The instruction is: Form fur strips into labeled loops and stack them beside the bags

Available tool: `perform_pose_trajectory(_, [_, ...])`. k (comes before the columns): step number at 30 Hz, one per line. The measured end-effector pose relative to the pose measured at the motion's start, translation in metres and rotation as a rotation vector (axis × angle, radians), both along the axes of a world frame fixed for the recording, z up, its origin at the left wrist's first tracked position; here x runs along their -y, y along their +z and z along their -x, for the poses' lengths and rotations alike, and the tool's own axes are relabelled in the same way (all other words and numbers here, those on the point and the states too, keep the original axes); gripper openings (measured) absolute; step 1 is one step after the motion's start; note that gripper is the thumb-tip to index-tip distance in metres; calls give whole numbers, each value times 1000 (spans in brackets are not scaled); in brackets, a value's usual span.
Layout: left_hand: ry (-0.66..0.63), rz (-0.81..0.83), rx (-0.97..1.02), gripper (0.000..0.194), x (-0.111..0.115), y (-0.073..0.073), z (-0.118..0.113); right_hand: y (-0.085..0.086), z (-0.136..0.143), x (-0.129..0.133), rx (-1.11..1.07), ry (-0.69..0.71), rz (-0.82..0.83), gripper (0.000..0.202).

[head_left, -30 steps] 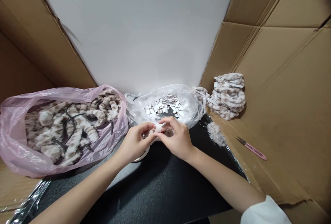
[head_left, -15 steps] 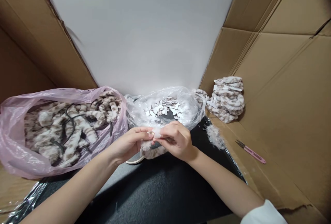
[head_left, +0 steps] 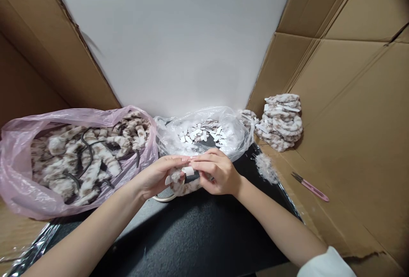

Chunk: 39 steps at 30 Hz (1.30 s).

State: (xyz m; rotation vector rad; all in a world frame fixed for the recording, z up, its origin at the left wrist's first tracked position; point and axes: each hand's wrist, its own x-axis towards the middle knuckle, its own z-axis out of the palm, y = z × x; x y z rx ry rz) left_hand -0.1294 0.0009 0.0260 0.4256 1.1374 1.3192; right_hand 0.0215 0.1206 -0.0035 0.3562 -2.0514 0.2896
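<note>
Above the dark table my left hand (head_left: 156, 176) and my right hand (head_left: 219, 171) meet at their fingertips. Between them hangs a fluffy white and brown fur band (head_left: 185, 188), on which my left hand is closed. A small white tag (head_left: 188, 170) lies against the band, just under the joined fingertips. My right hand's fingers are bent at the band's right side and pinch together near the tag; what they grip is too small to make out. Right behind the hands, a clear plastic bag (head_left: 236, 149) holds many white tags (head_left: 198, 134).
At the left, a pink plastic bag (head_left: 19, 183) holds fur pieces and dark bands. A stack of fur bands (head_left: 283, 123) with tags stands at the right, with a fluff clump (head_left: 266, 168) and pink snips (head_left: 315, 190) nearer. Cardboard walls (head_left: 358, 119) flank the black table (head_left: 191, 234).
The white tag between the fingers has turned and now lies below the fingertips. My right hand's fingers have shifted left and spread along the band's top.
</note>
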Motion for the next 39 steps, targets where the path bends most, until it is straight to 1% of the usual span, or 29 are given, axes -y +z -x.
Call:
perform_pose_trajectory(4, [-49,-3,-75,36,0,0,0,0,-1,-2,23,47,68,39])
perform_pose_trajectory(8, [-47,-11,-204,38,-1,-2,-1,2,-4,-1,76,84,197,35])
perform_pose_trajectory(10, [-47,3,-287,37,0,-5,-1,3,-6,0,116,98,284,31])
perform_pose_trajectory(12, [-59,5,-398,33,0,-8,0,4,-7,-1,197,140,454,26])
perform_pose_trajectory(15, [-57,-45,-640,29,2,-9,0,7,-4,-5,325,257,858,23])
perform_pose_trajectory(17, [-40,-98,-816,26,3,-8,-1,8,0,-10,399,307,1116,18])
perform_pose_trajectory(18, [-32,-132,-898,23,4,-8,-3,9,2,-13,454,308,1212,14])
perform_pose_trajectory(20, [-22,-211,-1063,17,5,-8,-7,9,5,-16,624,296,1336,12])
perform_pose_trajectory(23, [-31,-382,-1327,13,6,-11,-11,8,7,-16,922,297,1433,17])
perform_pose_trajectory(25, [-34,-518,-1496,12,6,-16,-13,7,7,-15,1050,321,1481,17])
perform_pose_trajectory(26, [-34,-577,-1566,12,6,-19,-13,7,7,-15,1081,330,1498,17])
perform_pose_trajectory(29, [-38,-705,-1732,17,5,-25,-11,8,6,-14,1071,336,1540,19])
perform_pose_trajectory(32, [-5,-795,-1849,17,7,-26,-10,9,5,-13,1022,304,1615,22])
perform_pose_trajectory(35, [24,-819,-1867,20,8,-25,-10,6,5,-14,945,262,1683,29])
perform_pose_trajectory(39, [7,-790,-1864,23,7,-27,-12,2,7,-15,816,253,1707,37])
